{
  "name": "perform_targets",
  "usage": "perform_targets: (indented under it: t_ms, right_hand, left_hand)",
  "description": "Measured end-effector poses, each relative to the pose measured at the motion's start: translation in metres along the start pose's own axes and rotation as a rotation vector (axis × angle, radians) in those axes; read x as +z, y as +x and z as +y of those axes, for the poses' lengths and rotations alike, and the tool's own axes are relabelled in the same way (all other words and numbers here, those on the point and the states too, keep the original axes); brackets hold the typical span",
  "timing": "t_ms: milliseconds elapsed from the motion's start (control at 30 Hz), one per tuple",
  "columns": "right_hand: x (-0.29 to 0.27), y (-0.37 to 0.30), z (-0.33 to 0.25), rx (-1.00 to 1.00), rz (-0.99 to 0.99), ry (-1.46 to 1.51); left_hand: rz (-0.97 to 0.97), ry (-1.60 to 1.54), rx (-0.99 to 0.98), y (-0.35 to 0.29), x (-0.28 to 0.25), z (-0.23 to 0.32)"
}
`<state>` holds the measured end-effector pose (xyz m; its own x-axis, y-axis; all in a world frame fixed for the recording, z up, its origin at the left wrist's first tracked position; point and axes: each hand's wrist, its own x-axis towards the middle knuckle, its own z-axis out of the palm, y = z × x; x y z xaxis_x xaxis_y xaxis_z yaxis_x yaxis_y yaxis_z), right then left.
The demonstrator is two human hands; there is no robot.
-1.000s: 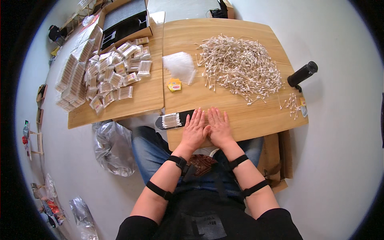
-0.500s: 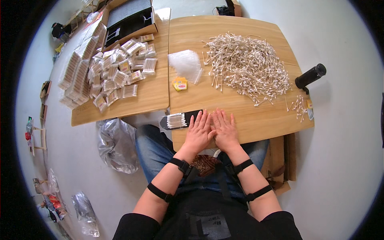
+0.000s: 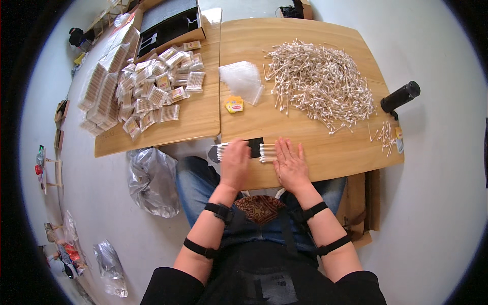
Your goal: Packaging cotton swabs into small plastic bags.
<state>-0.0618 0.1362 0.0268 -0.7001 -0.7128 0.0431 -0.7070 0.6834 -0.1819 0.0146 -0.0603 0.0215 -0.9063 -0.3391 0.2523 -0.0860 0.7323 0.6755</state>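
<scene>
My right hand (image 3: 292,165) lies flat with its fingers stretched out, touching the right end of a neat row of cotton swabs (image 3: 267,153) near the table's front edge. To its left, my left hand (image 3: 235,165) is over another row of cotton swabs (image 3: 220,151), which lies at the left end of a flat black strip (image 3: 257,148). Its fingers are bent and slightly blurred, and their tips are hidden, so any hold on the swabs is unclear. Clear plastic seems to stick out at the strip's left end.
Beyond my hands lie clear plastic bags (image 3: 241,80), yellow cards (image 3: 234,104) and a big heap of loose cotton swabs (image 3: 320,84). A black cylinder (image 3: 400,96) stands at the right edge. Packed swab bags (image 3: 157,86) and an open box (image 3: 170,31) cover the left table.
My left hand has moved left, away from my right hand, onto the swabs on the black strip. The swab row beside my right hand is now uncovered. The view has shifted slightly.
</scene>
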Motion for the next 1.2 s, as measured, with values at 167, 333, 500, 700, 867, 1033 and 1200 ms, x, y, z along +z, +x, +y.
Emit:
perform_targets:
  t_ms: [167,333,500,700,867,1033,1200]
  right_hand:
    - [-0.004,0.008,-0.007,-0.030,-0.002,-0.030]
    - [0.000,0.022,-0.009,-0.076,0.002,-0.017]
    - [0.000,0.037,-0.016,-0.118,-0.036,-0.014]
    - [0.011,0.052,-0.039,-0.162,-0.067,0.036]
    - [0.018,0.060,-0.065,-0.153,-0.057,0.001]
    - [0.019,0.060,-0.068,-0.166,-0.053,0.017]
    - [0.019,0.057,-0.038,-0.184,-0.082,0.221]
  left_hand:
    - [0.336,0.452,-0.099,0.009,-0.027,-0.043]
    - [0.183,0.413,-0.233,-0.002,-0.001,-0.082]
    - [0.160,0.322,-0.218,-0.005,0.004,-0.094]
    - [0.181,0.308,-0.283,-0.004,0.002,-0.084]
    - [0.138,0.307,-0.324,-0.002,0.002,-0.082]
    - [0.214,0.351,-0.227,-0.003,0.004,-0.086]
    - [0.191,0.213,-0.240,-0.002,-0.013,-0.092]
